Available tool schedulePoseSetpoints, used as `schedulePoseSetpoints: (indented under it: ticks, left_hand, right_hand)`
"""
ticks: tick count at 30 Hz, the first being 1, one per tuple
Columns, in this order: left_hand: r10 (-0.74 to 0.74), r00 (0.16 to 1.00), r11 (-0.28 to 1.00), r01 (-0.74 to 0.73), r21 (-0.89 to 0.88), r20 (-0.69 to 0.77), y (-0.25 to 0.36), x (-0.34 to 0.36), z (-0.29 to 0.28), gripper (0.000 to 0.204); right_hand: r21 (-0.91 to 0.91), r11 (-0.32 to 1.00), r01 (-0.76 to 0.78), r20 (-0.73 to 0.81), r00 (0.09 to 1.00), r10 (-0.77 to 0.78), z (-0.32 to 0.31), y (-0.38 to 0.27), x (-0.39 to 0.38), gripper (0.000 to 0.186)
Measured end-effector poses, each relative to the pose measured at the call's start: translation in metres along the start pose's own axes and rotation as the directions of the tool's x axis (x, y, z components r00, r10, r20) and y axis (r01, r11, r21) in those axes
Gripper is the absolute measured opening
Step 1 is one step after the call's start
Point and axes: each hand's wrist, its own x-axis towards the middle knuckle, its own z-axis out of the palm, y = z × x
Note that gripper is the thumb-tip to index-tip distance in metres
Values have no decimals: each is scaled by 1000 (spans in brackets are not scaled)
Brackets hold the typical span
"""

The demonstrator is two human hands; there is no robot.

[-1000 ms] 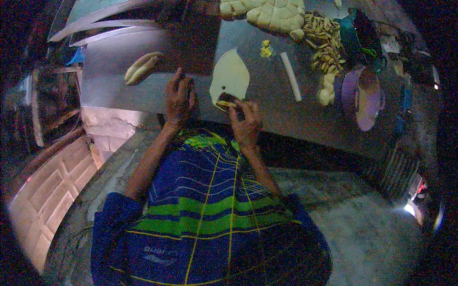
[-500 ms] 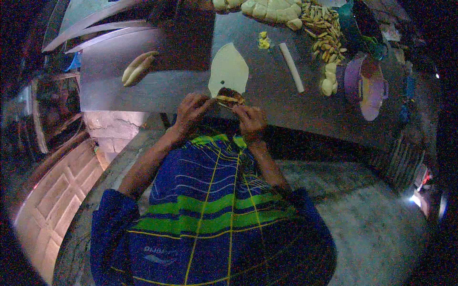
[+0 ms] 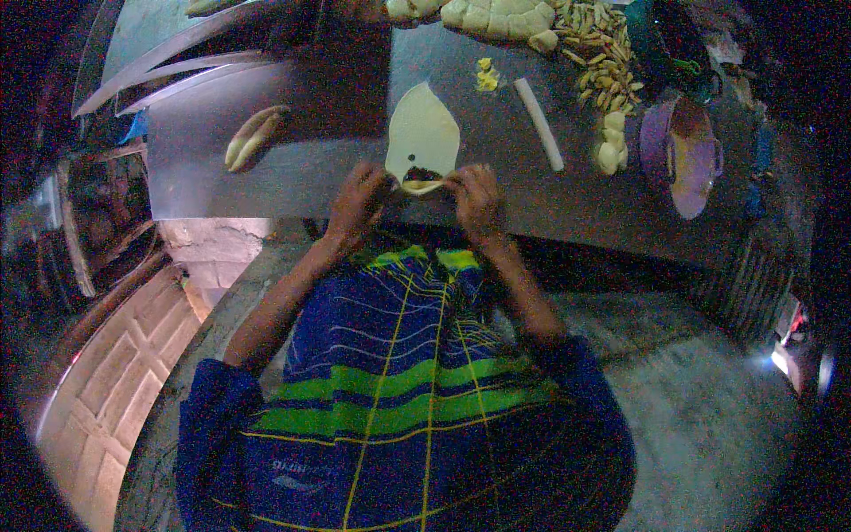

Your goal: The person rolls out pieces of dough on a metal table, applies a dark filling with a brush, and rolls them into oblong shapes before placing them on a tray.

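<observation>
A flat, pale leaf-shaped dough sheet (image 3: 423, 129) lies on the metal table (image 3: 222, 186). A dark filling (image 3: 420, 175) sits on its near end, where the edge is folded up. My left hand (image 3: 359, 199) pinches the left corner of that edge and my right hand (image 3: 474, 199) pinches the right corner. Right of the sheet are a yellow lump (image 3: 487, 75) and a thin white rolling pin (image 3: 538, 124). To the left lie shaped dough pieces (image 3: 255, 137).
At the back are sectioned dough (image 3: 496, 18), several small dough strips (image 3: 601, 58) and dark trays (image 3: 177, 44). Small dough balls (image 3: 612, 142) sit beside a purple pot (image 3: 656, 142), with a dark green container (image 3: 660, 62) behind. A plaid cloth (image 3: 408, 399) covers my lap.
My left hand has moved rightward onto the dough sheet's near edge. My right hand has shifted out to that edge's right corner, and the near edge is folded partly over the filling.
</observation>
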Motion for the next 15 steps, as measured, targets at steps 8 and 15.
schedulePoseSetpoints:
  ticks: [8,15]
  left_hand:
    - [-65,981,984,93,152,-183,23,22,-6,13]
    - [96,984,980,-67,187,-149,0,4,8,25]
  right_hand:
    - [-35,999,-6,-34,999,5,-8,-9,14,18]
    - [-111,979,171,-61,982,-179,0,-5,-5,41]
